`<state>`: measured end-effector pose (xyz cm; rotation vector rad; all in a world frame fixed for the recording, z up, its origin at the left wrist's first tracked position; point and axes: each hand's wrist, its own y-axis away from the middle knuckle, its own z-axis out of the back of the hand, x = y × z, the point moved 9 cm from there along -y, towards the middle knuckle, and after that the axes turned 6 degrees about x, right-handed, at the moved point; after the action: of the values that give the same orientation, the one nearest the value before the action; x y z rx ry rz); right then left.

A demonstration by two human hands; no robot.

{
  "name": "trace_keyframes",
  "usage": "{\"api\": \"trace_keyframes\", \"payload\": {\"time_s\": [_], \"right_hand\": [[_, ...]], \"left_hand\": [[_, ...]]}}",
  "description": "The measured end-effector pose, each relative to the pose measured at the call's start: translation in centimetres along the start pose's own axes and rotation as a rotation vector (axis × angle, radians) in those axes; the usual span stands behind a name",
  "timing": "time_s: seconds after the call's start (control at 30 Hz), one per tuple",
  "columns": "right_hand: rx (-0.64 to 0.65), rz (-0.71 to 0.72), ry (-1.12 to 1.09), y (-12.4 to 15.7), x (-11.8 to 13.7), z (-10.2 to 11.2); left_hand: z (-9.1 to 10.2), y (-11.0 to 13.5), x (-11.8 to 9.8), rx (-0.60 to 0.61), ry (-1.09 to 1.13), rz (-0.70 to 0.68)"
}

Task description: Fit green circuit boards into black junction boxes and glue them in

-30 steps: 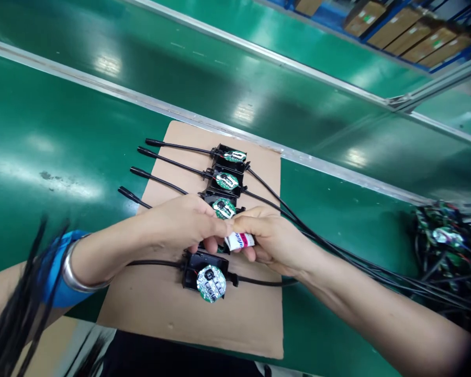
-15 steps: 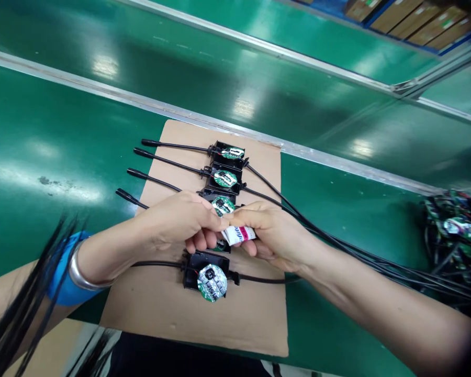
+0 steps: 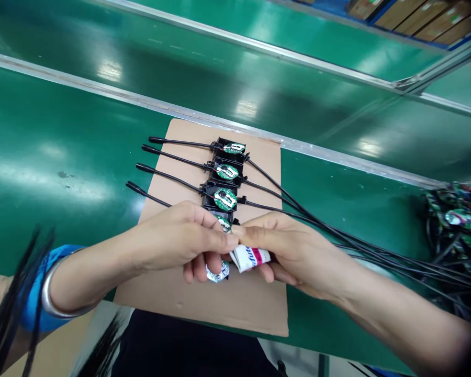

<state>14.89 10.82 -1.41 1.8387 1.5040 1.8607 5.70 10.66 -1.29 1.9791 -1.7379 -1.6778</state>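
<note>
A small white folded packet with blue and pink print (image 3: 251, 257) is held over the cardboard. My right hand (image 3: 282, 243) is closed round it, thumb on top. My left hand (image 3: 196, 235) is also closed, its thumb and forefinger pinched at the packet's upper left edge, against my right thumb. Just behind my hands, a round green circuit board (image 3: 225, 199) lies on a black plastic housing (image 3: 208, 198). More such units line up beyond it, each with a cable on either side. Beneath my left fingers, a silvery round board (image 3: 219, 273) is partly hidden.
The brown cardboard sheet (image 3: 204, 303) lies on the green table (image 3: 82, 136). Black cables (image 3: 337, 238) run right to a heap of boards and wires (image 3: 459, 220). A metal rail (image 3: 317, 152) crosses behind; boxes (image 3: 424, 18) stand at the far right.
Both hands have moved slightly right and nearer to me with the packet, uncovering the third housing and partly covering the nearest board. The view has also shifted slightly.
</note>
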Motion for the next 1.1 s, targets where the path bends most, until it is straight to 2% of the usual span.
{"api": "trace_keyframes", "payload": {"time_s": [0.13,0.33,0.5,0.63,0.97,1.1], "right_hand": [[0.022,-0.053,0.012,0.3,-1.7,-1.7],[-0.073,-0.065,0.039,-0.7,-2.7,-2.6],[-0.128,0.011,0.024,-0.9,-2.8,-2.6],[-0.173,0.023,-0.016,-0.9,-3.0,-2.6],[-0.161,0.053,-0.009,-1.1,-2.6,-2.9],[-0.183,0.062,-0.034,-0.7,-2.9,-2.5]], "left_hand": [[-0.5,0.7,2.3,0.008,0.073,0.043],[1.3,0.9,4.1,-0.184,0.048,0.019],[1.6,0.9,4.1,-0.241,0.01,-0.061],[1.9,0.8,4.4,-0.281,0.018,-0.069],[1.8,0.9,3.9,-0.282,-0.026,-0.139],[1.3,0.7,4.2,-0.287,-0.044,-0.115]]}}
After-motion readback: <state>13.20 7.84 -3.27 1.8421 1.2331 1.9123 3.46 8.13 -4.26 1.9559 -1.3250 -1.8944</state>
